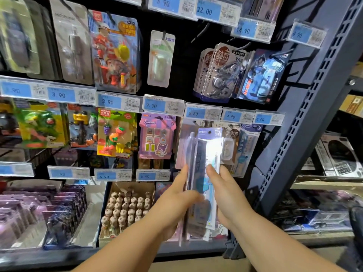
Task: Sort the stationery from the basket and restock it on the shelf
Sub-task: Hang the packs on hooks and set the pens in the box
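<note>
I hold a thin stack of long blister packs (206, 154) upright between both hands, in front of the shelf's middle row. The front pack is pale blue with a white top card. My left hand (176, 201) grips the stack's left edge, thumb across the lower front. My right hand (227, 193) presses the right edge, fingers behind it. The stack's top reaches a hook (194, 121) under the 6.50 price tag (203, 113), where a similar pack (183, 146) hangs. The basket is out of sight.
Pegboard shelf rows carry eraser sets (115, 132), a purple Kuromi pack (156, 136) and correction tapes (222, 73) on hooks. A box of small figurines (127, 209) sits on the bottom shelf. A slanted blue steel upright (306, 107) stands at the right, with boxed goods beyond.
</note>
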Demonstrator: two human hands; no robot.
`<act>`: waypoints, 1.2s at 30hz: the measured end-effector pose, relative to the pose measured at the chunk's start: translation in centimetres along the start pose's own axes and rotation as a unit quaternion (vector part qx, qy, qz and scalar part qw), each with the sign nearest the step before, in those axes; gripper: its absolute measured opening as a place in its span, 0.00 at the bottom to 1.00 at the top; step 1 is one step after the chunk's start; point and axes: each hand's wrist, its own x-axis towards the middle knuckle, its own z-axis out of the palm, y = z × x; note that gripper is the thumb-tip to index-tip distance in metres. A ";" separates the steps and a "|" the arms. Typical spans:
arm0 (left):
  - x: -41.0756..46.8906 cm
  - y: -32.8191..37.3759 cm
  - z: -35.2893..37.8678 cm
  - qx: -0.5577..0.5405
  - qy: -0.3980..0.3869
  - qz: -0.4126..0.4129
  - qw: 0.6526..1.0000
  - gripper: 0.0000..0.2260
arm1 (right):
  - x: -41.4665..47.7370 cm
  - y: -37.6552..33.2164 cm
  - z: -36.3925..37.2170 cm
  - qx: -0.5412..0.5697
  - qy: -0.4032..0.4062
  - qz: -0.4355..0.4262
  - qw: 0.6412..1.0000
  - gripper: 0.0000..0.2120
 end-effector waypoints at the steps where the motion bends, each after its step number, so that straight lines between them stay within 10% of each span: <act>1: 0.2 -0.1 -0.1 -0.008 0.003 0.003 1.000 0.34 | 0.2 0.0 -0.1 -0.015 0.014 -0.009 1.000 0.07; 9: 0.8 -0.6 -1.6 -0.075 0.058 -0.018 0.995 0.11 | 1.0 0.0 -1.3 -0.113 0.076 -0.053 0.989 0.06; 36: 0.9 -3.0 -0.8 -0.249 -0.061 -0.052 0.965 0.23 | 0.4 1.2 1.4 -0.263 0.123 -0.035 0.956 0.20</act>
